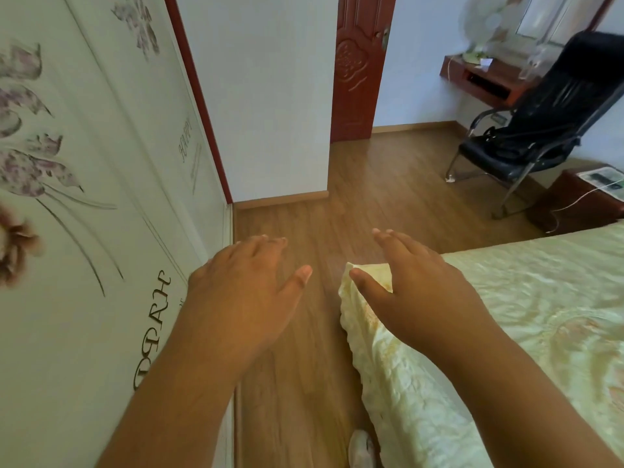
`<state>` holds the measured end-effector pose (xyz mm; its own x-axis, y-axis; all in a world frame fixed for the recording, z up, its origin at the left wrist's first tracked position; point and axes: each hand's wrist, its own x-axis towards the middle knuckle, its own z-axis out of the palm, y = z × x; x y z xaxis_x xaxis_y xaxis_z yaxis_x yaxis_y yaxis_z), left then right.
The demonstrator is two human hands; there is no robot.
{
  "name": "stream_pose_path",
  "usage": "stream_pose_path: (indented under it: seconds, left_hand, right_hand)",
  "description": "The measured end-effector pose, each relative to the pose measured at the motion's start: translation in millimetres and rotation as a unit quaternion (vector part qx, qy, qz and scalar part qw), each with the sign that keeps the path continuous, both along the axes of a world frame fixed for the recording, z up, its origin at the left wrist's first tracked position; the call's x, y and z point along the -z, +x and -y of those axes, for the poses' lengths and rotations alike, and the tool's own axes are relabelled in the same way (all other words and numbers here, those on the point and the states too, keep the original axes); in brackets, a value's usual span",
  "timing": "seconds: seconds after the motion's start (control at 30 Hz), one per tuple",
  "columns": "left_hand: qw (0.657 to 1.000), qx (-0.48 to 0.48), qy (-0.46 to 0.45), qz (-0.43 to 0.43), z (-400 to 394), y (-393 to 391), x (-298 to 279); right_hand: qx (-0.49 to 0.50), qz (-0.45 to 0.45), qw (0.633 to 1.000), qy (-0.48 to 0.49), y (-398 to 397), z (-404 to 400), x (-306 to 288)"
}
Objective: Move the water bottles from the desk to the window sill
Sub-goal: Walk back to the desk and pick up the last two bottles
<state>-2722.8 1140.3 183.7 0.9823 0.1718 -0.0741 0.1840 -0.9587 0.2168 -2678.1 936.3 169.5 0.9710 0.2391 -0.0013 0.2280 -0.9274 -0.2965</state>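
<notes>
- Wooden plank floor [304, 332] runs up the frame's middle.
- Left hand [246, 282] and right hand [415, 282]: both released, fingers straight, empty.
- Clear upright bottles [531, 64], blurry, on red-brown desk [486, 79], upper right.
- Quilted cream bedspread [506, 315], lower right.

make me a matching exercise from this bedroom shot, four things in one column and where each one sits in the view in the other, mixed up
Things:
1. black chair
2. left hand
3. red-brown door
4. bedspread

Places:
A. top centre, past the white wall
B. lower right, beneath the right hand
C. upper right, by the desk
D. lower centre, over the wood floor

Pairs: 1-C, 2-D, 3-A, 4-B
</notes>
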Motion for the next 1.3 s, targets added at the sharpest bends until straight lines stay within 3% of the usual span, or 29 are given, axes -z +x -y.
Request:
stream_pose_path:
  seconds: [0.63,1.07,1.3]
  left_hand:
    - [0.993,-0.108,0.040,0.012,8,201,-10]
    - [0.996,-0.083,0.023,-0.011,6,299,-4]
    - [0.999,-0.040,0.004,-0.023,-30,370,5]
  right_hand:
    - [-0.106,0.006,0.993,0.043,249,-8,-6]
    - [-0.080,-0.010,0.996,0.028,333,-1,-1]
    - [-0.042,-0.007,0.999,0.003,388,-34,4]
